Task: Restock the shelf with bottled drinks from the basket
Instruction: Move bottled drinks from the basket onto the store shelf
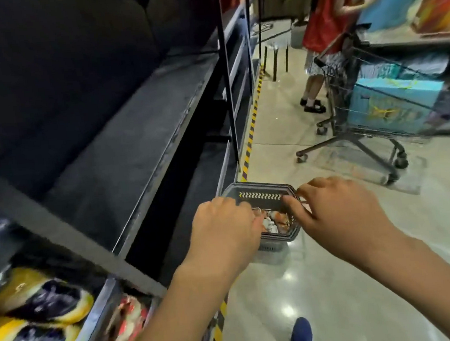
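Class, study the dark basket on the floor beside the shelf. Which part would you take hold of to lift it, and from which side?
Probably best to grip the rim at both ends, coming from above: the basket stands upright, its stepped rim juts out, and the shelf crowds its left side.

Dark grey basket, white chevrons; black shelf; yellow-black floor tape; blue shoe.

The dark grey basket sits on the floor, right beside the bottom edge of the dark shelf. Bottles with orange and white labels lie inside it.
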A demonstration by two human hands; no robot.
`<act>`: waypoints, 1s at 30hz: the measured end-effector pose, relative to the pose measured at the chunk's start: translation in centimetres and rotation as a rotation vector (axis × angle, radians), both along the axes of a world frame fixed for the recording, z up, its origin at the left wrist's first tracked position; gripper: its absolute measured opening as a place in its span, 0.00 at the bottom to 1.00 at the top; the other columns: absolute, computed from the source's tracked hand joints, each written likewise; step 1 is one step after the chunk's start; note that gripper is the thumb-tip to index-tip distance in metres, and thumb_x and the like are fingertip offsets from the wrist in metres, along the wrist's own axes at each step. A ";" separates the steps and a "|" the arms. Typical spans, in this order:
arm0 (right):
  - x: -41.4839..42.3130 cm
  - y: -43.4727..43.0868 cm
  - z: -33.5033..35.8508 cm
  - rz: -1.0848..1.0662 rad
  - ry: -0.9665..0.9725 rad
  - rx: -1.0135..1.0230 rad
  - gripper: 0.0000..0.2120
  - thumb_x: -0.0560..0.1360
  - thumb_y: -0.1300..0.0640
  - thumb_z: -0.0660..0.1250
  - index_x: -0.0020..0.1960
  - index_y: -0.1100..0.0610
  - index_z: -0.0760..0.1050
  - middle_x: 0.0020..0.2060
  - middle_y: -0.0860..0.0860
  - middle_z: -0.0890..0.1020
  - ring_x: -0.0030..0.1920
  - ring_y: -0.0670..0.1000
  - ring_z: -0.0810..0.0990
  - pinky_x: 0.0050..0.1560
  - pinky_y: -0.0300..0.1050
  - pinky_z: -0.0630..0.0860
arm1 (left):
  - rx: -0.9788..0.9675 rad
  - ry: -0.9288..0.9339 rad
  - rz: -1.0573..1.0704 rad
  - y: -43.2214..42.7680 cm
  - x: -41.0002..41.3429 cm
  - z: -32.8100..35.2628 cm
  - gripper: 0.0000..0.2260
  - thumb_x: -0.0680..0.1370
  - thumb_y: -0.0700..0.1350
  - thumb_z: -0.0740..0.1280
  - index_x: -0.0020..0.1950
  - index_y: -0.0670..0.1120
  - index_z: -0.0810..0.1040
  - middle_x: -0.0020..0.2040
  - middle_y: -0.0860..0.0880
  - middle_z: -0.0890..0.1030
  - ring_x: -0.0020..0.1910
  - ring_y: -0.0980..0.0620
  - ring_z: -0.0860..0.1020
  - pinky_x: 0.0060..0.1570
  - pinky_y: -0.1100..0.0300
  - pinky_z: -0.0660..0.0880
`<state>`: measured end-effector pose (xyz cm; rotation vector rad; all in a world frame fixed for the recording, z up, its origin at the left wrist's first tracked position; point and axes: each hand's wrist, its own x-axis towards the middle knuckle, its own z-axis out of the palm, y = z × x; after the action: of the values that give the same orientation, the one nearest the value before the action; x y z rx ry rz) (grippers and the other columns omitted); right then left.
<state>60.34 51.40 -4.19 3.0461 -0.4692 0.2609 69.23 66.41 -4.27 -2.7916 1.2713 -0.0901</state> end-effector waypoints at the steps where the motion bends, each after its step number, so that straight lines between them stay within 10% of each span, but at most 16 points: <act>1: 1.1 -2.0 -0.7 -0.018 0.026 0.026 0.26 0.79 0.39 0.48 0.50 0.51 0.80 0.45 0.50 0.83 0.48 0.56 0.81 0.43 0.48 0.70 | 0.041 0.026 0.004 -2.1 1.4 -0.9 0.17 0.83 0.56 0.52 0.56 0.49 0.77 0.52 0.49 0.79 0.53 0.47 0.76 0.47 0.53 0.70; 6: 7.0 -10.6 -5.2 -0.078 0.115 0.081 0.26 0.79 0.39 0.48 0.46 0.52 0.80 0.41 0.52 0.83 0.43 0.58 0.81 0.42 0.49 0.73 | 0.127 0.080 -0.005 -10.5 8.4 -5.2 0.12 0.74 0.56 0.71 0.41 0.48 0.81 0.36 0.50 0.81 0.36 0.47 0.80 0.33 0.56 0.72; 14: 17.9 -17.4 -13.9 -0.163 0.344 0.138 0.18 0.74 0.44 0.68 0.34 0.56 0.79 0.30 0.56 0.82 0.32 0.59 0.81 0.36 0.50 0.75 | 0.332 0.280 0.125 -19.7 19.2 -15.5 0.12 0.82 0.50 0.57 0.57 0.47 0.77 0.56 0.47 0.81 0.56 0.45 0.77 0.46 0.54 0.64; 20: 27.2 -20.8 -21.9 -0.155 0.416 0.192 0.19 0.80 0.43 0.55 0.55 0.54 0.79 0.52 0.55 0.83 0.54 0.58 0.81 0.56 0.49 0.72 | 0.368 0.400 0.127 -23.8 29.0 -26.0 0.13 0.80 0.50 0.58 0.58 0.47 0.78 0.57 0.47 0.80 0.57 0.45 0.78 0.48 0.56 0.67; 30: 37.7 -25.4 -46.3 -0.303 0.737 0.376 0.17 0.75 0.54 0.64 0.63 0.53 0.74 0.57 0.55 0.81 0.57 0.58 0.80 0.54 0.51 0.75 | 0.497 0.642 0.109 -28.9 39.6 -48.7 0.15 0.79 0.48 0.60 0.64 0.47 0.75 0.63 0.43 0.78 0.61 0.42 0.76 0.57 0.49 0.74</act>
<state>98.07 25.98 -50.46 3.0127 -0.9618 -1.0211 108.86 37.55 -53.01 -2.4946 1.0197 1.0457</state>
